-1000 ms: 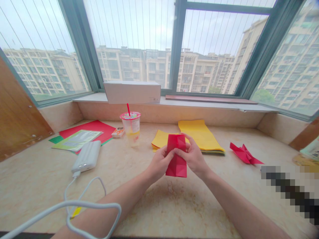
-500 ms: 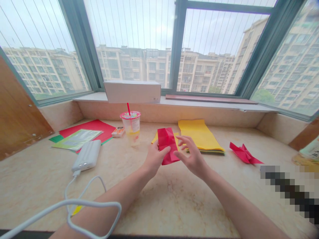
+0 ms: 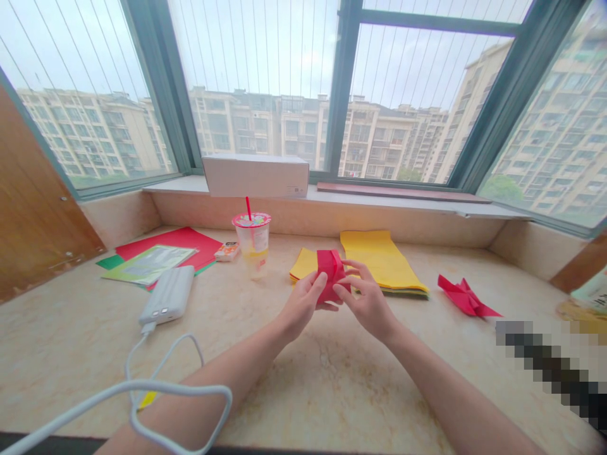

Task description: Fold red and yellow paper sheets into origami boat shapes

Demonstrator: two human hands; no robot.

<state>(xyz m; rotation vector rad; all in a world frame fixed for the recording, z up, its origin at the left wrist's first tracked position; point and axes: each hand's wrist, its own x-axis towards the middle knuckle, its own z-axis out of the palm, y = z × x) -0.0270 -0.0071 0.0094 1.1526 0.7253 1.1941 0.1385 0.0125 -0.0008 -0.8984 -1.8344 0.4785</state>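
Note:
A folded red paper is held up over the middle of the counter, creased into a narrow shape. My left hand grips its left side, thumb on the front face and fingers behind. On the right side, my right hand pinches the paper's edge between thumb and fingers. Behind the hands lie small yellow sheets and a larger stack of yellow paper. Off to the right rests a folded red paper figure with pointed ends.
At left are a white power bank with a white cable, red sheets and a clear packet. A plastic cup with a straw stands beside a small box. A white box sits on the sill.
My right hand has closed onto the red paper, which it was apart from before. The paper has shifted slightly right and turned, now looking shorter and more folded.

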